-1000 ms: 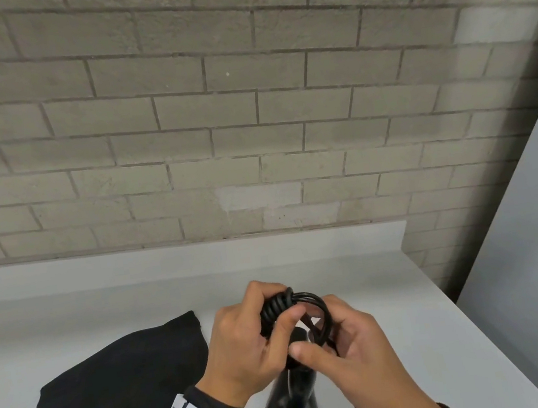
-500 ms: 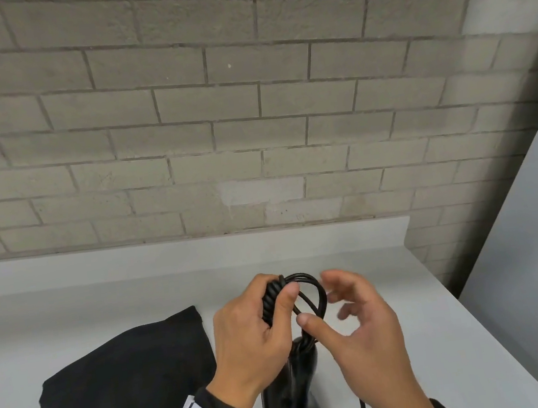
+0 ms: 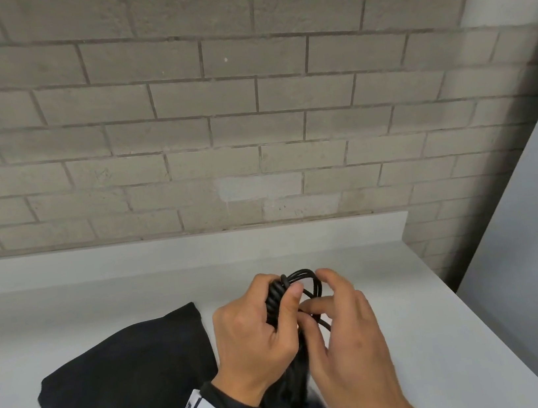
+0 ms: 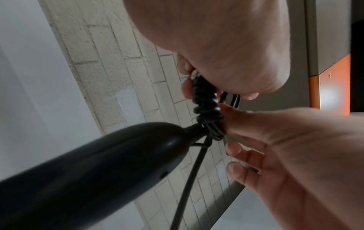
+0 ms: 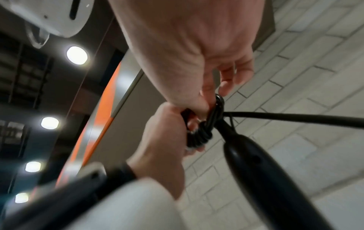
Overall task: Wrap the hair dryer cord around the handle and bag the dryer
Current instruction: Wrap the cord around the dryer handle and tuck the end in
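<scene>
The left hand [image 3: 255,337] holds the dryer [image 4: 82,175] handle-up above the tabletop [image 3: 418,338], its grip curled tight round the coiled cord [image 3: 279,297], thumb pressed across the turns. At 3 o'clock of it, the right hand [image 3: 345,338] pinches a loose cord loop between thumb and forefinger, other fingers relaxed. The black bag [image 3: 124,386] lies flat at 9 o'clock, just beside the left wrist.
</scene>
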{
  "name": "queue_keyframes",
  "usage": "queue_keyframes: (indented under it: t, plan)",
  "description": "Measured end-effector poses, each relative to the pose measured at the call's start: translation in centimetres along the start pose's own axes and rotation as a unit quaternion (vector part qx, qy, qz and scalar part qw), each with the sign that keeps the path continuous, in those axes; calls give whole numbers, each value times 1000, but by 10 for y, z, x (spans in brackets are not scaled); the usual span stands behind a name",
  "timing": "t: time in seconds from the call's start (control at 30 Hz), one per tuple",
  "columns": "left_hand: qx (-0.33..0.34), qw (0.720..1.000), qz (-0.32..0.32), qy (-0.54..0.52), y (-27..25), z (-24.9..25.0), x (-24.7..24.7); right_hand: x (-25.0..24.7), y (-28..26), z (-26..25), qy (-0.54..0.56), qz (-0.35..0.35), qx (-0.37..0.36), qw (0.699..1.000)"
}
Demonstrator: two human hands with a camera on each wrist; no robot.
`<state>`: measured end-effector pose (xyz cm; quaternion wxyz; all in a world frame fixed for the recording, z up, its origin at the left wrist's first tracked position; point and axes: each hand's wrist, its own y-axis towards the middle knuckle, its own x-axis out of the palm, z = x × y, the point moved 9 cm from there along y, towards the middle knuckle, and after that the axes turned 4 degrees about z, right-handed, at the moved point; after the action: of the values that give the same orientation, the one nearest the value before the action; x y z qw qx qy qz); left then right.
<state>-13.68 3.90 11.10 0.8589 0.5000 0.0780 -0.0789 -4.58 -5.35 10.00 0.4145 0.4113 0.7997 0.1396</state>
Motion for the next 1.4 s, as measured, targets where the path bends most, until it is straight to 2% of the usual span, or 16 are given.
queue_keyframes:
  t: [0.13,0.27,0.33,0.47,0.5,0.53,0.57,0.7,0.73,0.8,0.87,0.97,1.1,1.27,1.33,1.4]
  plan:
    - [31,999,-12,-11,-1,-3,1,2,5,10,143,-106,104,979]
    - [61,997,-23,-29,1,-4,0,4,7,21,269,-159,212,926]
    - [81,996,-30,-35,2,-2,-2,6,6,27,344,-194,279,875]
    - [89,994,-46,-44,5,-2,-2,17,6,23,507,-274,347,740]
    - [78,995,-49,-48,6,-3,-1,19,6,25,523,-275,354,725]
    - [65,995,-51,-52,7,-4,-1,19,7,24,526,-268,351,727]
    - [52,996,-50,-56,8,-6,0,19,9,25,512,-255,336,748]
    - [10,998,-25,-63,11,-17,-3,5,11,25,317,-151,167,921]
    - [6,998,-23,-57,12,-19,-4,5,7,21,278,-132,119,944]
    - [12,998,-29,-47,12,-18,-3,6,-2,15,259,-100,52,959]
    - [28,998,-40,-44,11,-15,0,6,-5,15,287,-68,41,955]
    - [47,997,-46,-42,12,-12,3,4,-2,22,358,-60,92,927]
    - [81,994,-56,-42,17,-8,5,3,4,32,427,-116,186,877]
    - [127,988,-71,-41,14,7,14,0,13,41,517,-195,300,778]
    - [124,989,-72,-43,12,10,18,3,16,47,531,-207,322,756]
    - [113,990,-73,-40,12,8,22,3,17,47,538,-205,311,756]
